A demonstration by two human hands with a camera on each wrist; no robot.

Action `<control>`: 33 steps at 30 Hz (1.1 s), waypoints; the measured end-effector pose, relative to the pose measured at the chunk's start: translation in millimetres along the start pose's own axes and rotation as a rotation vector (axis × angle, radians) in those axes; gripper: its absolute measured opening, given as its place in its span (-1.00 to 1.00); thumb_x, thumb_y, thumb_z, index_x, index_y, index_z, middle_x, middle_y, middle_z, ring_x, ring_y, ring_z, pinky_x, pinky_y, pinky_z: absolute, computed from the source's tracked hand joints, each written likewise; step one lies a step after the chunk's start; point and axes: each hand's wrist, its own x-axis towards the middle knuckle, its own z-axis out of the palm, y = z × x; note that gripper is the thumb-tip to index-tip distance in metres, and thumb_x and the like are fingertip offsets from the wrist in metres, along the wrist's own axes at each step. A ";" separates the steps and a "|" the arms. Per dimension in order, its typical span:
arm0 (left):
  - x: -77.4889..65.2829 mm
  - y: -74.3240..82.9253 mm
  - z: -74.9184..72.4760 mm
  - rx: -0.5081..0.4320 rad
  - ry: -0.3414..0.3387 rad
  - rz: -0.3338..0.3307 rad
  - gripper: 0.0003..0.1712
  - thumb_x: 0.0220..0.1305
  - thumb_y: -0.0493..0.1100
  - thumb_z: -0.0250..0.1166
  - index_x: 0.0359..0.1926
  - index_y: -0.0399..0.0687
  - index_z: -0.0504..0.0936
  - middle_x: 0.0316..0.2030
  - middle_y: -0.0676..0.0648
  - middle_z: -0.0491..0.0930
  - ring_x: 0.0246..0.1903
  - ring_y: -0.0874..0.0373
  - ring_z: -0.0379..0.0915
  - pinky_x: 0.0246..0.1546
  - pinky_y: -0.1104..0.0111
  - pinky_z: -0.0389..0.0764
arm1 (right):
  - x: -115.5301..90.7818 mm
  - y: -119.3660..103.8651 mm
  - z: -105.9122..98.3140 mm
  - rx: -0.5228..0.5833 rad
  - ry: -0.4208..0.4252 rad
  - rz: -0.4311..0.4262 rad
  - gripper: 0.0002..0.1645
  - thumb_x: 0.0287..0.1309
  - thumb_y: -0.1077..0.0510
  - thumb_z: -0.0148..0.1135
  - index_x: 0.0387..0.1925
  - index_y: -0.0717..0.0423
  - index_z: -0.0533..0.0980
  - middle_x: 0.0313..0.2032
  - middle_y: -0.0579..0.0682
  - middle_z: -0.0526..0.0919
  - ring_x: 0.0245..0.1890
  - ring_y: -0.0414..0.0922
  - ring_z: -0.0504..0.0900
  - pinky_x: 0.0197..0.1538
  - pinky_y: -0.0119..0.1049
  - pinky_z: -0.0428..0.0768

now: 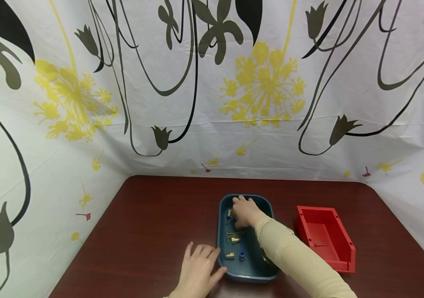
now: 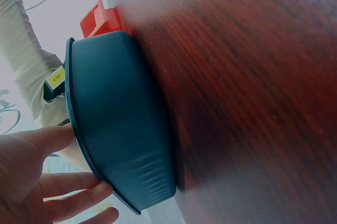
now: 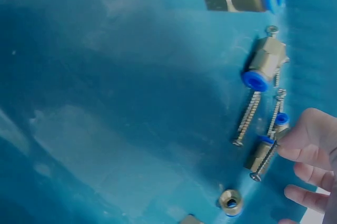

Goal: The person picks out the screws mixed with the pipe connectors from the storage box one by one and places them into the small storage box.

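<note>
A dark blue-green tray [image 1: 250, 275] stands on the table with brass fittings and screws inside. My right hand [image 1: 246, 212] reaches into its far end. In the right wrist view, the thumb and a finger pinch the end of a screw [image 3: 261, 167], beside a brass fitting [image 3: 258, 156] with a blue ring. More fittings [image 3: 266, 58] and a loose screw [image 3: 246, 119] lie along that side. My left hand [image 1: 199, 265] is at the tray's near left side, fingers spread and fairly straight, thumb and fingertips touching the rim [image 2: 75, 129].
To the tray's right stands a red open bin [image 1: 327, 234] with one screw [image 1: 320, 245] on its floor. The brown table [image 1: 159, 215] meets a flower-patterned cloth [image 1: 212, 149] at the back and sides. My right sleeve [image 1: 293, 256] crosses the tray's right rim.
</note>
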 end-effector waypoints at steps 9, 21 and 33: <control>-0.6 0.4 0.5 0.004 -0.021 -0.007 -0.53 0.01 0.20 0.22 -0.15 0.02 0.62 -0.26 0.08 0.51 -0.20 0.12 0.38 -0.08 -0.08 0.22 | 1.3 1.4 -15.3 0.066 -0.005 -0.020 -0.67 -0.24 0.03 0.37 -0.87 -0.15 0.41 -0.28 -0.07 0.34 -0.16 -0.02 0.29 -0.04 0.12 0.28; 0.1 -0.4 0.1 0.005 -0.037 -0.014 -0.53 0.01 0.21 0.22 -0.15 0.03 0.62 -0.27 0.09 0.51 -0.20 0.12 0.38 -0.08 -0.07 0.22 | -3.0 7.0 -31.4 0.112 0.020 -0.015 -0.72 -0.20 0.05 0.35 -0.81 -0.14 0.43 -0.39 -0.12 0.26 -0.34 -0.11 0.19 -0.40 -0.21 0.27; -0.1 -0.3 1.2 0.011 -0.017 -0.006 -0.54 0.01 0.21 0.22 -0.16 0.04 0.62 -0.27 0.09 0.51 -0.20 0.13 0.38 -0.09 -0.08 0.23 | -5.4 12.8 -42.5 0.137 0.049 -0.036 -0.70 -0.19 0.04 0.36 -0.82 -0.18 0.42 -0.35 -0.13 0.28 -0.31 -0.13 0.19 -0.37 -0.20 0.26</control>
